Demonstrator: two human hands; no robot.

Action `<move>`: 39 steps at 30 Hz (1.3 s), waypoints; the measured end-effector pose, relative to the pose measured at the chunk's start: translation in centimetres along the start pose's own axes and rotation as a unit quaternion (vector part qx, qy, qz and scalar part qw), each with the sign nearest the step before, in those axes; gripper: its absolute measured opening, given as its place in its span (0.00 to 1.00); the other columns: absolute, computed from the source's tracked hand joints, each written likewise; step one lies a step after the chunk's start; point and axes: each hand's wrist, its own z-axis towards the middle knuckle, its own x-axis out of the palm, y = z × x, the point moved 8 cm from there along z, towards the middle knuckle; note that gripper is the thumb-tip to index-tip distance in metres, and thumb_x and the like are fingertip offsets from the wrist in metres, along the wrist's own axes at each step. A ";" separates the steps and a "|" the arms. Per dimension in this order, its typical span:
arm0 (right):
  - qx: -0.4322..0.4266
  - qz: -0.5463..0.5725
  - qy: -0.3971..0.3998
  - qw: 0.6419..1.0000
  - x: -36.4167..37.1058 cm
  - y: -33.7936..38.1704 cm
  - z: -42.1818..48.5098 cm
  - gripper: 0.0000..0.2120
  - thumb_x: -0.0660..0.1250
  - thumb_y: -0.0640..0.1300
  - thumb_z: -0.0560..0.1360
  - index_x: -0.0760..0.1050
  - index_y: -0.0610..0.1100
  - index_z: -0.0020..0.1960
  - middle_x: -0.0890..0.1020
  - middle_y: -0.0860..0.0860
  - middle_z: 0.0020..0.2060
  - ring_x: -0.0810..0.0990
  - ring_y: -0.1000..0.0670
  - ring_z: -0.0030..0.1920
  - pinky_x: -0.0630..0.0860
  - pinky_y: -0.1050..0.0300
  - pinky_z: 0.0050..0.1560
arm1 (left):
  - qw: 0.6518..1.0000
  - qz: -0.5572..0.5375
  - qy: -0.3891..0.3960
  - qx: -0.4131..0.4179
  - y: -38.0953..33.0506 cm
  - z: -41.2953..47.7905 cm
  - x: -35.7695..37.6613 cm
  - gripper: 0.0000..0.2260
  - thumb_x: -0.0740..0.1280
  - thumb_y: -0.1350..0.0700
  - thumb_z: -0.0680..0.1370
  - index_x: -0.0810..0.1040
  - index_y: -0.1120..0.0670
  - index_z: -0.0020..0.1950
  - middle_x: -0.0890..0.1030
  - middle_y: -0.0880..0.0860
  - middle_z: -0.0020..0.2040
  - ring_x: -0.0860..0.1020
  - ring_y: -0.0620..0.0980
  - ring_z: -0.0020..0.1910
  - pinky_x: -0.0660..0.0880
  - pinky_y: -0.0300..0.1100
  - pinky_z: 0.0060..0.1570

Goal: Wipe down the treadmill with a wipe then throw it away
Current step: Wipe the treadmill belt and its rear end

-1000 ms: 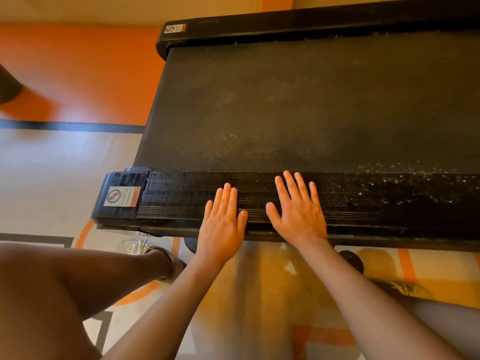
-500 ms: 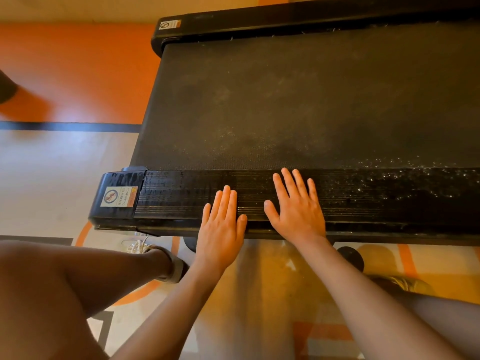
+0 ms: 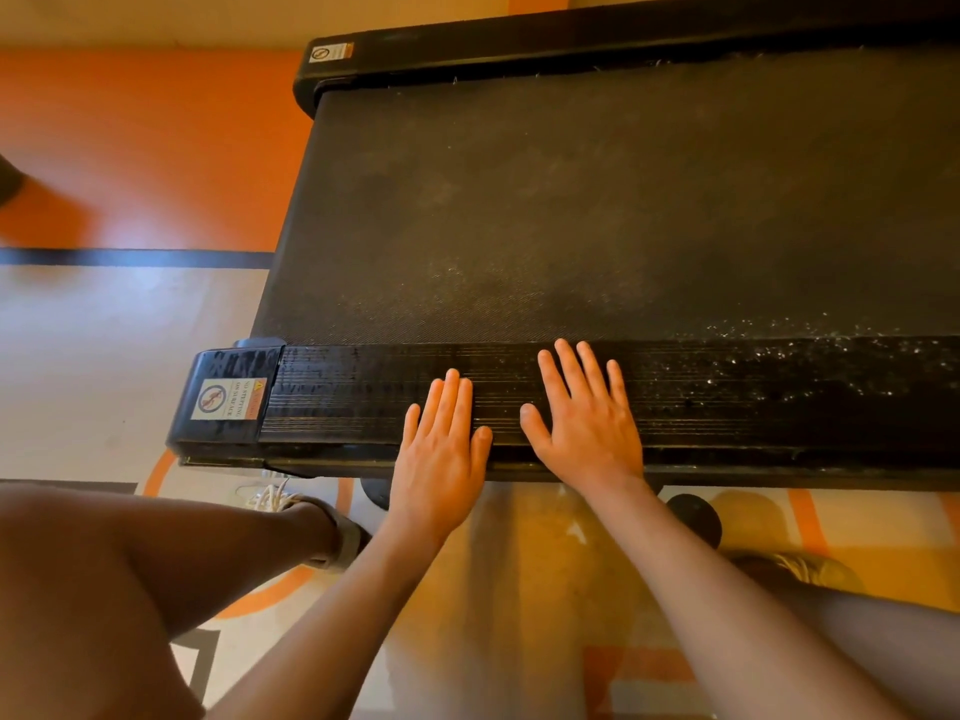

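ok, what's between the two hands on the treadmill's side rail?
Only a bare strip of the ribbed black side rail; nothing lies on it between the left hand and the right hand, both flat on the rail. Head view.

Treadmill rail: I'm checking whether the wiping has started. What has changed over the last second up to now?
Nothing visibly changed. The left hand and right hand stay flat, fingers straight, on the near side rail of the treadmill. Neither has taken hold of anything, and no wipe is in view. Only the camera's view shifts slightly.
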 end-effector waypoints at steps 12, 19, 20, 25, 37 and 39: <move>0.001 -0.008 0.001 1.000 0.0 0.0 0.1 0.36 0.41 0.66 0.81 0.56 0.49 0.83 0.56 0.46 0.83 0.52 0.43 0.83 0.50 0.39 0.81 | 1.000 0.001 -0.011 0.004 -0.6 2.7 -0.4 0.28 0.47 0.42 0.87 0.46 0.51 0.84 0.44 0.50 0.84 0.40 0.49 0.82 0.37 0.48 0.77; -0.004 -0.010 -0.004 1.000 0.1 0.0 0.0 0.36 0.42 0.65 0.81 0.57 0.48 0.83 0.58 0.46 0.82 0.53 0.43 0.82 0.51 0.39 0.80 | 1.000 0.011 0.007 0.010 -0.7 2.5 -0.1 0.27 0.47 0.43 0.87 0.46 0.51 0.84 0.44 0.50 0.84 0.40 0.49 0.82 0.38 0.47 0.77; -0.004 -0.012 -0.005 1.000 0.1 -0.1 0.0 0.35 0.43 0.65 0.81 0.57 0.48 0.83 0.58 0.46 0.82 0.53 0.43 0.82 0.51 0.39 0.80 | 1.000 0.010 0.014 0.011 -1.0 3.8 -0.2 0.28 0.47 0.43 0.87 0.46 0.52 0.84 0.44 0.51 0.84 0.41 0.51 0.82 0.39 0.49 0.77; 0.000 -0.013 -0.004 1.000 0.1 -0.1 0.1 0.35 0.44 0.65 0.81 0.58 0.48 0.83 0.58 0.46 0.82 0.54 0.43 0.82 0.52 0.38 0.81 | 1.000 0.007 0.027 0.010 -1.3 5.4 -0.3 0.28 0.47 0.44 0.87 0.46 0.52 0.84 0.44 0.51 0.84 0.41 0.51 0.83 0.42 0.53 0.81; 0.001 -0.011 -0.007 1.000 0.2 -0.2 0.0 0.35 0.46 0.65 0.82 0.58 0.49 0.82 0.58 0.46 0.82 0.54 0.43 0.82 0.52 0.38 0.81 | 0.999 0.020 0.038 0.003 -1.0 7.0 -0.6 0.28 0.48 0.44 0.87 0.46 0.53 0.84 0.45 0.52 0.84 0.42 0.52 0.83 0.43 0.54 0.79; 0.001 -0.008 -0.008 1.000 0.2 -0.1 0.1 0.34 0.46 0.65 0.82 0.58 0.49 0.82 0.58 0.46 0.82 0.54 0.43 0.82 0.52 0.38 0.81 | 0.999 0.023 0.037 0.006 -1.0 8.3 -1.0 0.28 0.49 0.44 0.87 0.47 0.53 0.84 0.46 0.52 0.85 0.43 0.52 0.83 0.42 0.53 0.79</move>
